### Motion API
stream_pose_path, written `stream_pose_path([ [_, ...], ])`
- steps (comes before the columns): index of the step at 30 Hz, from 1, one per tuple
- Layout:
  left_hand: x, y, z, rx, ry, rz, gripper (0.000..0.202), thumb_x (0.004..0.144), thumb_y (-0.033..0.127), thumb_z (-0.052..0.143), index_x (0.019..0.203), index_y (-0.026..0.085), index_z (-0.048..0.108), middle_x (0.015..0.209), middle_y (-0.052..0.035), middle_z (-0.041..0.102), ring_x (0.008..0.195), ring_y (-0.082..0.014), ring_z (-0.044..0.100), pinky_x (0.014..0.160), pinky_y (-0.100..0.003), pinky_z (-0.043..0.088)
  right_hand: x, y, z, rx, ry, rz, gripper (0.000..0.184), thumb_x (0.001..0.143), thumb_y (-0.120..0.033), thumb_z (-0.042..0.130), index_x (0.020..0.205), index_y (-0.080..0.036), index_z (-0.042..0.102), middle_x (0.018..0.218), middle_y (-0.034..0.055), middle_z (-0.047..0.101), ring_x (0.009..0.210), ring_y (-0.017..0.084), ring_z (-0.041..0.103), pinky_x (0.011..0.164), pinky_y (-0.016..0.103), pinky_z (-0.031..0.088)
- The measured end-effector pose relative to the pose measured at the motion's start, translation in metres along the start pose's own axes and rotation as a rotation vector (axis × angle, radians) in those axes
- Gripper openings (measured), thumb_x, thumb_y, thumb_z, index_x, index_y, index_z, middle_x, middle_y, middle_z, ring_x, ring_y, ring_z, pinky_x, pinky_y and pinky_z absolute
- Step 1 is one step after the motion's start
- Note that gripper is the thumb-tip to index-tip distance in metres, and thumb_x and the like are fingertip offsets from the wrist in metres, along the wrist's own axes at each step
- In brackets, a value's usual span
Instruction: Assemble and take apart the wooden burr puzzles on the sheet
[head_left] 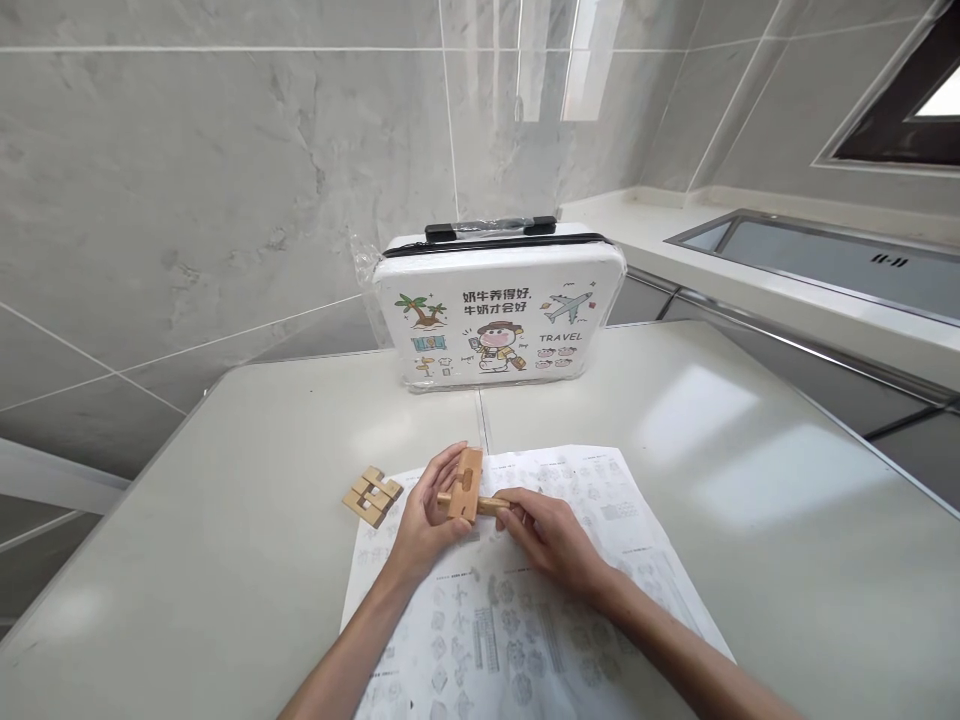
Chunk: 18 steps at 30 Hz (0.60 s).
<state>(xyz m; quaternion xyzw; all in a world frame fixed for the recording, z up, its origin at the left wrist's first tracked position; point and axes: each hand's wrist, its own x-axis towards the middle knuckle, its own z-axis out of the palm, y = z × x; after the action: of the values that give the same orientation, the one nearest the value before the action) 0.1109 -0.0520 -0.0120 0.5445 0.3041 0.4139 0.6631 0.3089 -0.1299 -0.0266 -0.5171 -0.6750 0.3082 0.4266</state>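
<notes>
Left hand [426, 525] grips slotted wooden block [468, 480] over printed sheet [525, 620], toward worktop's [225, 520] near edge. Right hand [551, 535] pinches wooden stick [491, 506] crossing block; through or behind, cannot tell. Likely best: block steady, stick square to slot, light pressure, no forcing. Plastic-wrapped case [499, 320] near far edge: closed, contents hidden.

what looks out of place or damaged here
Only the white travel suitcase looks odd: its clear plastic wrap sticks out, loose and crumpled, at picture left. No spill shows, and the slotted wooden block in the left hand and wooden bar in the right hand show no obvious damage.
</notes>
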Motion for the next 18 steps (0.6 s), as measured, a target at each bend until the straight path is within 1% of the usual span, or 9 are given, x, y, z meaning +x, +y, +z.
stream_pose_path([
  [3,-0.002,0.002,-0.001,-0.037,-0.001,0.007,0.109,0.055,0.068,0.098,0.149,0.027,0.062,0.151,-0.016,0.061,0.145,-0.0432,0.051,0.121,-0.048,0.042,-0.001,0.0,-0.001,-0.007,0.002,-0.012,0.022,0.11,-0.03,0.049,0.114,-0.023,0.069,0.088,0.0033,0.075,0.067,0.018,0.062,0.065,0.03,0.045],
  [6,-0.003,0.006,-0.001,-0.036,0.01,0.013,0.113,0.056,0.07,0.097,0.152,0.025,0.059,0.151,-0.0178,0.062,0.146,-0.0441,0.051,0.119,-0.049,0.044,0.0,0.0,-0.001,0.0,0.005,0.0,0.023,0.11,-0.032,0.049,0.112,-0.024,0.07,0.086,0.0033,0.074,0.066,0.018,0.061,0.064,0.03,0.045],
  [9,-0.002,0.01,-0.002,0.042,0.087,0.063,0.106,0.061,0.071,0.094,0.151,0.026,0.059,0.157,-0.0155,0.058,0.151,-0.0418,0.046,0.122,-0.048,0.042,0.001,0.002,-0.003,0.074,0.076,0.07,0.025,0.11,-0.037,0.05,0.108,-0.023,0.071,0.082,0.0033,0.073,0.065,0.018,0.06,0.062,0.03,0.046],
  [11,-0.001,0.01,-0.003,0.139,0.153,0.099,0.098,0.068,0.066,0.093,0.152,0.028,0.058,0.163,-0.0126,0.052,0.154,-0.0384,0.042,0.125,-0.047,0.039,0.003,0.004,-0.004,0.161,0.164,0.149,0.03,0.111,-0.044,0.05,0.107,-0.022,0.07,0.081,0.0038,0.072,0.062,0.017,0.058,0.059,0.029,0.046],
  [13,-0.001,0.009,-0.003,0.28,0.198,0.104,0.095,0.073,0.059,0.092,0.154,0.029,0.054,0.165,-0.0117,0.049,0.153,-0.0368,0.044,0.125,-0.048,0.038,0.005,0.008,-0.006,0.256,0.258,0.229,0.035,0.11,-0.051,0.051,0.109,-0.021,0.069,0.081,0.0039,0.07,0.059,0.016,0.056,0.056,0.029,0.045],
  [15,-0.002,0.008,-0.002,0.46,0.211,0.084,0.094,0.074,0.054,0.093,0.155,0.029,0.052,0.163,-0.0118,0.051,0.145,-0.0366,0.051,0.122,-0.052,0.041,0.007,0.012,-0.009,0.32,0.347,0.291,0.039,0.108,-0.057,0.052,0.107,-0.021,0.068,0.08,0.0031,0.068,0.057,0.015,0.053,0.055,0.029,0.044],
  [18,-0.004,0.006,0.002,0.719,0.181,0.074,0.088,0.074,0.05,0.093,0.15,0.03,0.054,0.154,-0.0118,0.057,0.136,-0.0365,0.057,0.117,-0.054,0.044,0.01,0.015,-0.014,0.349,0.446,0.355,0.043,0.107,-0.061,0.053,0.094,-0.021,0.065,0.07,-0.0001,0.061,0.055,0.014,0.048,0.054,0.028,0.042],
])
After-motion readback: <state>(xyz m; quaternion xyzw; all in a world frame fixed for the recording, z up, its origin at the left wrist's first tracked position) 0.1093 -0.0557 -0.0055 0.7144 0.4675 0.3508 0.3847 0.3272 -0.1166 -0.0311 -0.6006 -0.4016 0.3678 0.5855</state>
